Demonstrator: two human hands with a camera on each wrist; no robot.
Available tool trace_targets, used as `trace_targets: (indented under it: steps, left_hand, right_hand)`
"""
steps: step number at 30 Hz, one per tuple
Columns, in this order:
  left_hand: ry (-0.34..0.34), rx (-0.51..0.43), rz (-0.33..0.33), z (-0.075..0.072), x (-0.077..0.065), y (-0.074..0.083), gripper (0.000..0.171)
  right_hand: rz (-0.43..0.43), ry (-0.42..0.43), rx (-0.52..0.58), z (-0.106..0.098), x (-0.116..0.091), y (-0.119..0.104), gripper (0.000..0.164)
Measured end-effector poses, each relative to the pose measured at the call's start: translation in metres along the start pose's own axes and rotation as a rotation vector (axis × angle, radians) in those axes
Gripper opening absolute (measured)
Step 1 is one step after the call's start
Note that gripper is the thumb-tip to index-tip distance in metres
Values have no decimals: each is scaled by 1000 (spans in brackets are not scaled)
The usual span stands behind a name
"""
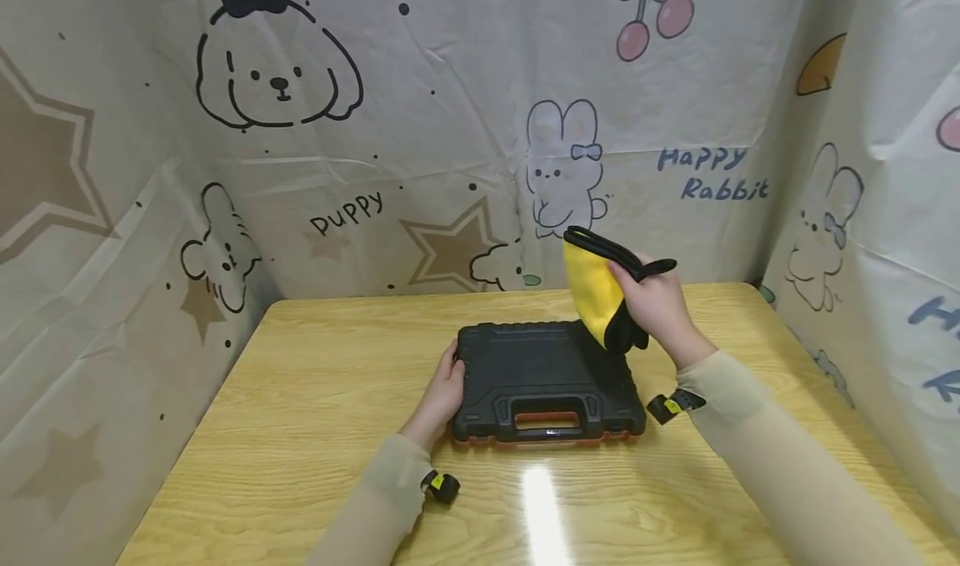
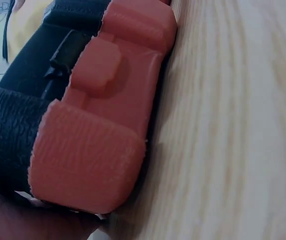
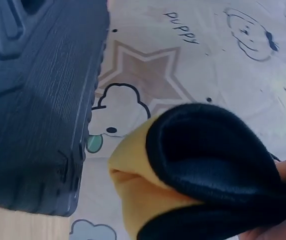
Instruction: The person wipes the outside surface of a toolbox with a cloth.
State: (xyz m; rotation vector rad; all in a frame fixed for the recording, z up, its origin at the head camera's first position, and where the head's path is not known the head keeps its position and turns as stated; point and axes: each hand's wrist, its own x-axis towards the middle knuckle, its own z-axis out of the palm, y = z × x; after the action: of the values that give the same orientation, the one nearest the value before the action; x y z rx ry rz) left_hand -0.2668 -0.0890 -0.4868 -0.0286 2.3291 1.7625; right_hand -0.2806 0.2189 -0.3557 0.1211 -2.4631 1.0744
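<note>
A black plastic carrying case [image 1: 528,362] with an orange lower half lies flat on the table, its handle toward me. My left hand [image 1: 438,398] grips the case's left side; in the left wrist view part of that hand shows at the corner of the orange half [image 2: 88,155]. My right hand [image 1: 662,309] holds a folded yellow cloth [image 1: 588,283] with black edging, which hangs over the case's far right corner. The right wrist view shows the cloth's rolled black fold [image 3: 208,175] beside the case's dark lid [image 3: 38,110].
The case stands on a light wooden table [image 1: 337,383]. A patterned fabric sheet [image 1: 450,116] with cartoon drawings hangs behind the table and along both sides. Each wrist wears a small black strap device, such as the left one [image 1: 441,486].
</note>
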Motion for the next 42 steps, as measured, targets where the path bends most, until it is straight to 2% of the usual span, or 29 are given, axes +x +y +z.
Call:
trace_targets:
  steps: [5,10,15,21,29,34,42]
  left_hand:
    - [8,-1,7,-1,-1,0,53]
    - [24,10,31,0,-2,0,53]
    - [27,16,34,1,0,-2,52]
    - [44,21,33,2,1,-1,52]
    - [47,28,15,2,2,0,52]
    - [37,33,-10,2,2,1,52]
    - [30,44,37,0,0,1,52]
  right_hand:
    - [-171,-4,-100,27,10,-14,23]
    - [-349,-27,-228,56,14,-18,17]
    - [-441,-118,-326,82,12,-24,20]
    - [-503,-272,-481,110,2,-42,31]
    - [-495,-502,-629,144,-11,-58,21]
    - [-506,-548,-702,156,-16,-62,19]
    - [-506,-549,-698,167,-14,-70,17]
